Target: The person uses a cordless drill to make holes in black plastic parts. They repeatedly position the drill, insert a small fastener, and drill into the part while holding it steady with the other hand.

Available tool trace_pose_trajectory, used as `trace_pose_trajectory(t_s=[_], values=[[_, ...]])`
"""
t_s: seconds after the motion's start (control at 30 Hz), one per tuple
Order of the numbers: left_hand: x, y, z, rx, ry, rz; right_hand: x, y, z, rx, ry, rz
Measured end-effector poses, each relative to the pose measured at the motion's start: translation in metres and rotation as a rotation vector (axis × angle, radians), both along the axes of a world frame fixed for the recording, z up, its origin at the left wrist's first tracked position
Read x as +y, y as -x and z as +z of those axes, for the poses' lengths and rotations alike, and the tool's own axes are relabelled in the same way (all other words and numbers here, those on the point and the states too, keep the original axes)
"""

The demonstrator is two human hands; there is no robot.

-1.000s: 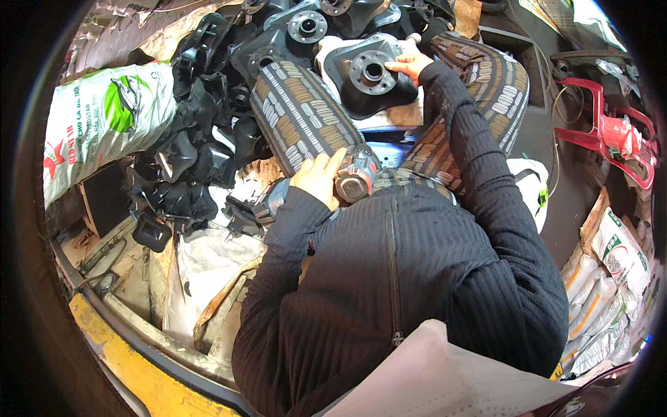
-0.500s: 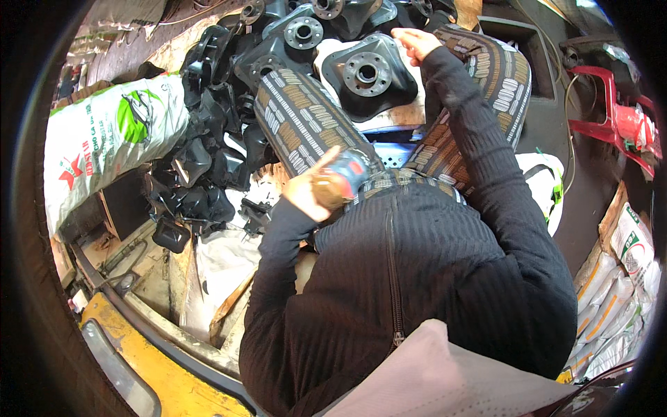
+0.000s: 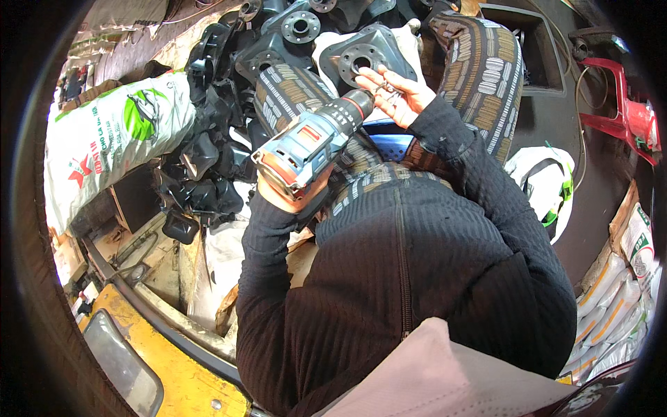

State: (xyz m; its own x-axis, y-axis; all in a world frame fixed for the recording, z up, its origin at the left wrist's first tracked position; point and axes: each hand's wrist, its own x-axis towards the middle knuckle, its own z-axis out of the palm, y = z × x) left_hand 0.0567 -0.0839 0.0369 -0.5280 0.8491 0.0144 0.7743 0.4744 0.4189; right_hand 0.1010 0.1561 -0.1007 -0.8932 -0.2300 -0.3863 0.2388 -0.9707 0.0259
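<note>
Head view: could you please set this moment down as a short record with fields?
left hand: grips a cordless drill, blue-grey with a red base, raised and pointing toward the right hand
right hand: open, palm up, with small metal pieces lying in it; what kind they are is too small to tell
just beyond the hands: black round-holed metal mount on white cloth
person's left: pile of black parts, white printed sack
person's right: red frame
clothing: dark ribbed zip top, patterned trousers
</note>
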Motion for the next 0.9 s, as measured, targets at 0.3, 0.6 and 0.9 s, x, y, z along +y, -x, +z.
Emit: trace_pose_trajectory(t_s=[0.3, 0.6, 0.9], values=[[0.012, 0.001, 0.001, 0.022, 0.117, 0.006, -0.006, 0.001, -0.004, 0.054, 0.239, -0.012], [0.011, 0.009, -0.002, 0.005, 0.233, -0.020, -0.010, 0.002, -0.002, -0.029, 0.160, -0.060], [0.006, 0.003, -0.011, -0.698, -0.174, 0.398, -0.020, 0.008, 0.003, -0.065, -0.053, -0.033]])
